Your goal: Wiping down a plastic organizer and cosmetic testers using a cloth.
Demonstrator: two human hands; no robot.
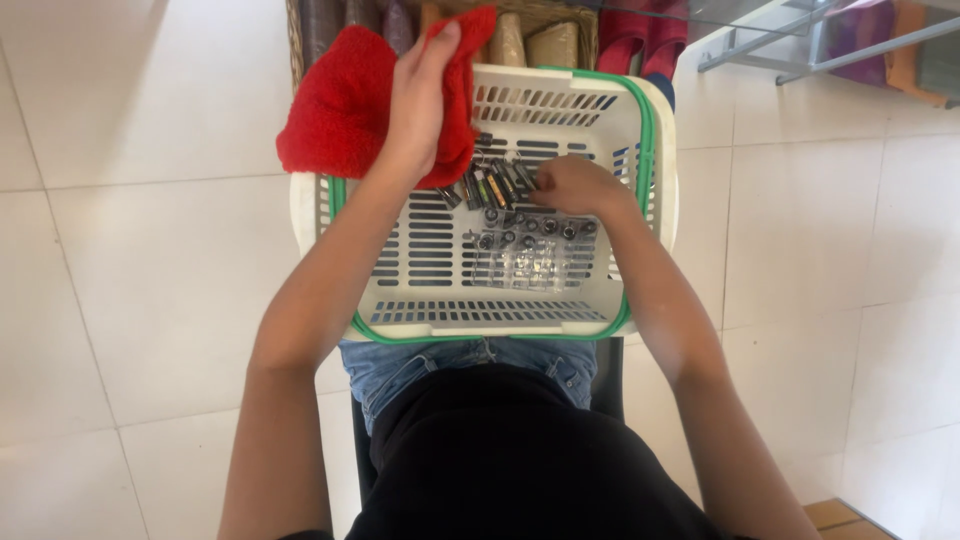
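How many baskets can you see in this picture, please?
2: a white plastic basket with green trim on the person's lap, and a wicker basket beyond it, partly hidden behind the red cloth.

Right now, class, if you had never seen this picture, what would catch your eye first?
First the bright red fluffy towel, held up by the left hand over the far left corner of the white slotted plastic basket with a green rim. Next, the small dark clips on the basket's floor, where the right hand reaches, beside a clear plastic tray.
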